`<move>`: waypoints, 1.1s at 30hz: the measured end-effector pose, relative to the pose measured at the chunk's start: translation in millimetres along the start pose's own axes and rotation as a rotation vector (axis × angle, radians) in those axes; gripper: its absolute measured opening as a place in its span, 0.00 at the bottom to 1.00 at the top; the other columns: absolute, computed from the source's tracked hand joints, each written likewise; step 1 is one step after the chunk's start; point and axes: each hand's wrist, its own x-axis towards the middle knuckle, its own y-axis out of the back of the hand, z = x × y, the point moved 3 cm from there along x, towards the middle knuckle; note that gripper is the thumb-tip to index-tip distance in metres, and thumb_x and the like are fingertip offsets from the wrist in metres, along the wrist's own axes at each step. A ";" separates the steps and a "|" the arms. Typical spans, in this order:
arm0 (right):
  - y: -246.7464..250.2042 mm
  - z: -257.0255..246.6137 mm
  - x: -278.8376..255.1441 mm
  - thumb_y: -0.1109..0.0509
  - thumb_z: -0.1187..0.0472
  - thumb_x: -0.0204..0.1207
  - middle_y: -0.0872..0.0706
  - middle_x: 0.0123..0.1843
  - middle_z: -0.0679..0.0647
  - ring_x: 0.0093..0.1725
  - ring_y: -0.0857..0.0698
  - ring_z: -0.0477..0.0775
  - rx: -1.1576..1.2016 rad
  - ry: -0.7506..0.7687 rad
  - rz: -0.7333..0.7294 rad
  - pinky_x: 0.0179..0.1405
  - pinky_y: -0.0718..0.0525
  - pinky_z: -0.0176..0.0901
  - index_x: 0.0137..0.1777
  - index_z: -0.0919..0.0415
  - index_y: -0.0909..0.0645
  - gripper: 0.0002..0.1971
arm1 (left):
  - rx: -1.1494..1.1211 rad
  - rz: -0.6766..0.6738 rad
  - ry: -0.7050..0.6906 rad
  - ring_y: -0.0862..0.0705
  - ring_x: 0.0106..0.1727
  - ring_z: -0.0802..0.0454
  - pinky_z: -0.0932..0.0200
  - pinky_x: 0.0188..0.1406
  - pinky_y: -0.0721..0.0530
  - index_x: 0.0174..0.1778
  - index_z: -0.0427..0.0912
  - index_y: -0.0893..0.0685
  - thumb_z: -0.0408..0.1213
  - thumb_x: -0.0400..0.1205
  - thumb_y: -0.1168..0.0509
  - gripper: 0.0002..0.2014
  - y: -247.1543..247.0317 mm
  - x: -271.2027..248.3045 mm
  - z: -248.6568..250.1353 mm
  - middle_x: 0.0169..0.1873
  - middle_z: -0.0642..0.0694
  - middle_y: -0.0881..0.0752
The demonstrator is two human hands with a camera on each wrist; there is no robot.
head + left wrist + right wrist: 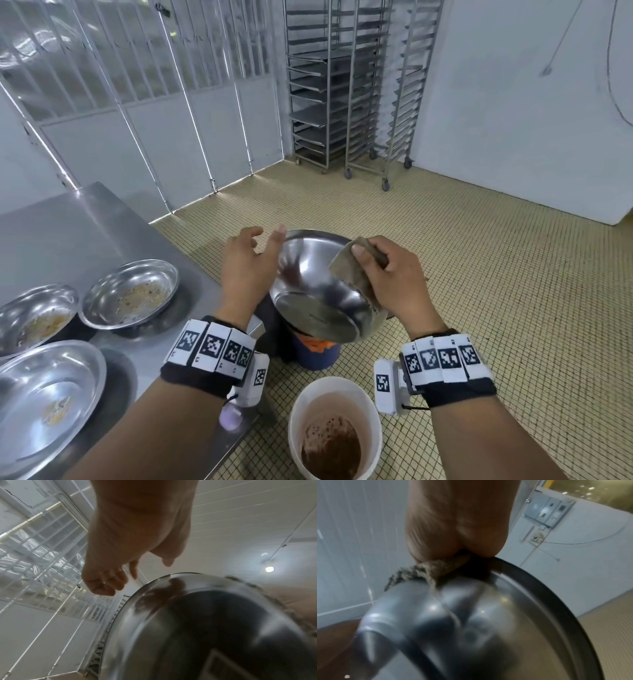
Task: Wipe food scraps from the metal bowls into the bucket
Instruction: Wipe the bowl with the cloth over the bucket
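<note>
- Right hand (pixel 394 277) pinches cloth (pixel 349 270) against the tilted bowl (pixel 315 291) rim at 3 o'clock.
- Left hand (pixel 245 267) at 9 o'clock, fingers (pixel 102 585) loose, holding nothing.
- Bucket (pixel 298 411) below, at 6 o'clock.

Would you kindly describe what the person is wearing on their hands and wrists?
Both hands are bare, with no gloves or sleeves showing. The left wrist band and the right wrist band are black fabric, each carrying a row of white tiles printed with black square codes. A small white camera unit, also code-marked, hangs under each wrist.
</note>
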 end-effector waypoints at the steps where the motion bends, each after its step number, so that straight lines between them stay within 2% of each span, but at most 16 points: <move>1: -2.9 -2.8 -0.5 0.34 0.42 0.85 0.14 0.36 0.39 0.37 0.16 0.38 -0.022 0.023 -0.011 0.34 0.21 0.31 0.48 0.44 0.16 0.10 | -0.033 -0.013 0.060 0.15 0.60 0.44 0.43 0.63 0.16 0.67 0.41 0.16 0.69 0.82 0.37 0.34 -1.5 -2.9 1.6 0.58 0.43 0.15; 3: -8.7 -7.3 -2.6 0.34 0.41 0.85 0.12 0.38 0.40 0.38 0.15 0.40 -0.051 0.065 -0.028 0.36 0.16 0.40 0.52 0.44 0.15 0.10 | -0.155 -0.074 0.225 0.15 0.53 0.42 0.46 0.57 0.17 0.55 0.38 0.15 0.73 0.79 0.37 0.36 -8.5 -7.1 -2.3 0.49 0.43 0.13; 5: -13.1 -10.6 -5.6 0.36 0.39 0.85 0.11 0.41 0.40 0.39 0.14 0.42 -0.081 0.129 -0.031 0.38 0.14 0.44 0.55 0.44 0.14 0.13 | -0.262 -0.120 0.406 0.14 0.53 0.41 0.46 0.56 0.18 0.58 0.34 0.15 0.80 0.72 0.36 0.46 -13.7 -10.2 -9.8 0.52 0.40 0.12; 7: -19.5 -12.6 -9.1 0.40 0.35 0.84 0.10 0.47 0.39 0.45 0.13 0.43 -0.136 0.184 -0.069 0.44 0.14 0.44 0.59 0.43 0.14 0.19 | -0.325 -0.151 0.502 0.15 0.45 0.46 0.49 0.53 0.19 0.61 0.35 0.15 0.83 0.66 0.33 0.50 -14.5 -12.2 -13.1 0.49 0.42 0.12; 9: -27.0 -14.8 -12.3 0.44 0.33 0.84 0.10 0.52 0.39 0.49 0.13 0.43 -0.235 0.242 -0.130 0.47 0.15 0.43 0.63 0.43 0.14 0.23 | -0.332 -0.196 0.530 0.15 0.40 0.47 0.51 0.49 0.15 0.54 0.36 0.12 0.72 0.71 0.26 0.38 -14.7 -11.8 -12.7 0.43 0.41 0.10; 11: -34.1 -18.3 -16.9 0.47 0.33 0.84 0.10 0.52 0.39 0.48 0.14 0.42 -0.292 0.290 -0.189 0.45 0.16 0.41 0.64 0.43 0.14 0.25 | -0.340 -0.225 0.556 0.13 0.38 0.45 0.49 0.44 0.12 0.49 0.33 0.13 0.51 0.77 0.22 0.22 -14.5 -11.1 -12.6 0.41 0.37 0.10; 12: -37.2 -19.1 -19.6 0.46 0.33 0.85 0.10 0.51 0.39 0.47 0.14 0.41 -0.281 0.299 -0.216 0.44 0.18 0.39 0.63 0.43 0.14 0.24 | -0.354 -0.236 0.572 0.16 0.35 0.46 0.53 0.38 0.15 0.48 0.32 0.13 0.42 0.79 0.24 0.15 -13.8 -11.2 -13.3 0.39 0.37 0.12; 14: -39.2 -18.7 -24.4 0.41 0.37 0.86 0.11 0.47 0.36 0.44 0.16 0.37 -0.166 0.250 -0.244 0.43 0.22 0.33 0.63 0.43 0.13 0.19 | -0.397 -0.223 0.587 0.19 0.31 0.47 0.55 0.33 0.20 0.48 0.31 0.13 0.33 0.80 0.28 0.07 -12.2 -9.3 -17.8 0.36 0.39 0.16; 16: -34.9 -14.2 -26.9 0.35 0.43 0.87 0.12 0.45 0.35 0.44 0.16 0.34 0.000 0.107 -0.217 0.43 0.24 0.26 0.62 0.44 0.13 0.13 | -0.405 -0.204 0.552 0.22 0.27 0.47 0.56 0.29 0.22 0.41 0.33 0.15 0.29 0.80 0.31 0.03 -9.4 -8.6 -18.4 0.30 0.40 0.19; 18: -28.0 -11.1 -25.1 0.35 0.47 0.87 0.14 0.41 0.37 0.41 0.16 0.33 0.092 0.020 -0.172 0.39 0.23 0.25 0.55 0.42 0.16 0.06 | -0.360 -0.210 0.461 0.23 0.25 0.46 0.57 0.26 0.23 0.36 0.35 0.18 0.27 0.80 0.33 0.06 -7.6 -8.9 -19.1 0.28 0.39 0.21; 21: -20.3 -9.9 -18.3 0.35 0.46 0.87 0.19 0.34 0.42 0.32 0.21 0.34 0.130 -0.024 -0.125 0.30 0.24 0.29 0.44 0.43 0.25 0.09 | -0.302 -0.182 0.313 0.23 0.31 0.44 0.50 0.33 0.23 0.32 0.36 0.18 0.34 0.74 0.31 0.07 -6.5 -12.7 -20.9 0.29 0.39 0.22; 23: -17.7 -7.5 -13.3 0.36 0.40 0.86 0.20 0.34 0.44 0.29 0.22 0.36 0.109 -0.064 -0.128 0.27 0.25 0.31 0.45 0.46 0.27 0.13 | -0.254 -0.143 0.252 0.24 0.31 0.46 0.49 0.35 0.24 0.34 0.31 0.18 0.37 0.73 0.30 0.11 -5.9 -16.4 -23.2 0.27 0.40 0.22; 26: -18.7 -4.4 -10.9 0.34 0.36 0.82 0.20 0.35 0.45 0.29 0.23 0.36 0.089 -0.111 -0.136 0.27 0.25 0.31 0.44 0.48 0.28 0.17 | -0.214 -0.112 0.183 0.21 0.30 0.46 0.50 0.33 0.22 0.41 0.29 0.15 0.35 0.79 0.31 0.10 -4.4 -19.7 -25.0 0.28 0.38 0.18; 28: -22.5 -2.0 -12.4 0.29 0.35 0.77 0.17 0.37 0.45 0.32 0.21 0.37 0.078 -0.159 -0.137 0.30 0.25 0.31 0.45 0.50 0.25 0.19 | -0.197 -0.108 0.156 0.20 0.28 0.46 0.50 0.31 0.21 0.37 0.29 0.17 0.34 0.79 0.32 0.10 -2.7 -21.3 -27.8 0.26 0.37 0.18; 30: -28.3 2.7 -15.4 0.25 0.37 0.76 0.15 0.40 0.46 0.37 0.17 0.41 0.047 -0.187 -0.147 0.35 0.22 0.35 0.47 0.51 0.24 0.19 | -0.188 -0.096 0.133 0.23 0.24 0.51 0.57 0.24 0.24 0.28 0.36 0.22 0.30 0.78 0.33 0.12 -1.8 -25.3 -31.0 0.20 0.47 0.22; 33: -38.2 12.6 -20.3 0.27 0.42 0.81 0.15 0.44 0.41 0.43 0.18 0.37 -0.006 -0.188 -0.179 0.39 0.25 0.32 0.51 0.50 0.25 0.14 | -0.160 -0.120 0.083 0.22 0.23 0.56 0.63 0.20 0.24 0.34 0.39 0.20 0.30 0.80 0.33 0.08 -4.6 -36.5 -33.2 0.23 0.52 0.21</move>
